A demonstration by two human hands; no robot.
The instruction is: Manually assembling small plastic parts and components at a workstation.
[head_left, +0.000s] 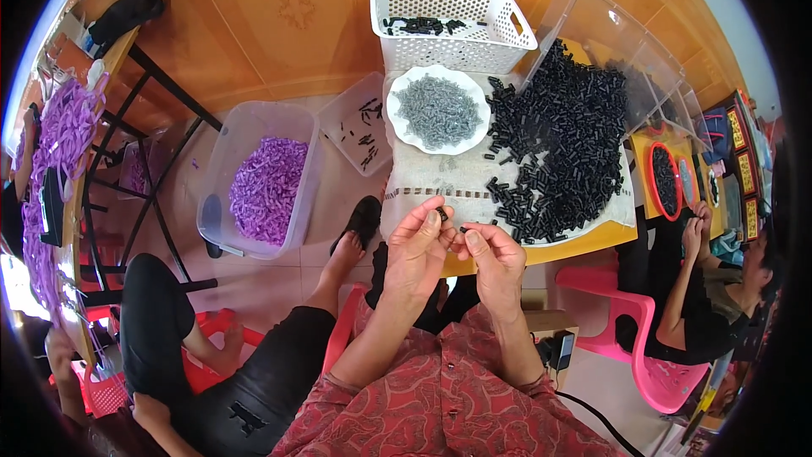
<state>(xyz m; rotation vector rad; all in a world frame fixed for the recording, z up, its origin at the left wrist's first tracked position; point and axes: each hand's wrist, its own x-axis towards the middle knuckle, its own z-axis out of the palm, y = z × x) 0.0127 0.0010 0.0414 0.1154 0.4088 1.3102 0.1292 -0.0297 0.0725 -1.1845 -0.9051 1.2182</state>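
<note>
My left hand (414,250) is closed in a pinch on a small black plastic piece (442,214), held up over the table's near edge. Close beside it, my right hand (495,267) has thumb and forefinger pressed together, with a tiny dark thing between them too small to name. Beyond my hands, a white scalloped plate (404,137) holds a heap of small clear grey pieces (438,110). To its right spreads a large pile of short black plastic pieces (562,152) on the pale cloth (423,216).
Behind the plate stands a white perforated basket (452,55) with some black pieces. A clear bin (651,59) tips over the pile. On the floor at left sits a clear tub (309,195) of purple pieces. Other people sit at either side, one on a pink chair (647,355).
</note>
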